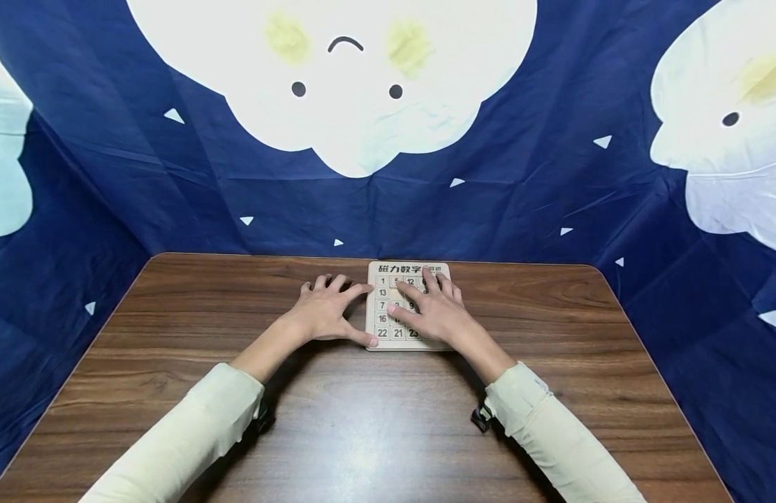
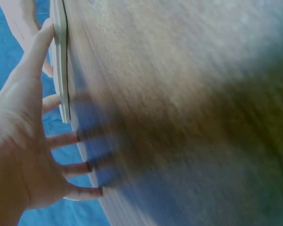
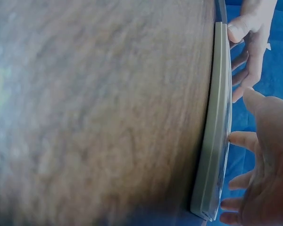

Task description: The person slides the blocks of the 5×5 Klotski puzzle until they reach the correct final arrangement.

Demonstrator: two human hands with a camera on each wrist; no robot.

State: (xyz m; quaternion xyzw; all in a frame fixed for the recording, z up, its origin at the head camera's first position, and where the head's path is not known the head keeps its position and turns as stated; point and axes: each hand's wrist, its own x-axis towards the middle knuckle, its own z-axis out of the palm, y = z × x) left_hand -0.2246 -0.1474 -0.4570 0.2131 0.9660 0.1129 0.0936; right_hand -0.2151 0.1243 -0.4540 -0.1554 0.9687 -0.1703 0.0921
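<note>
A pale sliding number puzzle lies flat near the table's far edge, its numbered square tiles in rows under a printed heading. My left hand is at its left side, fingers spread, with the thumb at the lower left corner and the index fingertip higher on the same edge. The other left fingertips reach down to the tabletop in the left wrist view. Over the tiles is my right hand, fingers extended, its index fingertip by the tile marked 5 and a bare tan slot. That hand hides much of the puzzle's right side.
The brown wood-grain table spreads toward me and to both sides. Behind it hangs a dark blue cloth with white clouds. Dark devices, one on the right wrist, sit by the pale sleeve cuffs.
</note>
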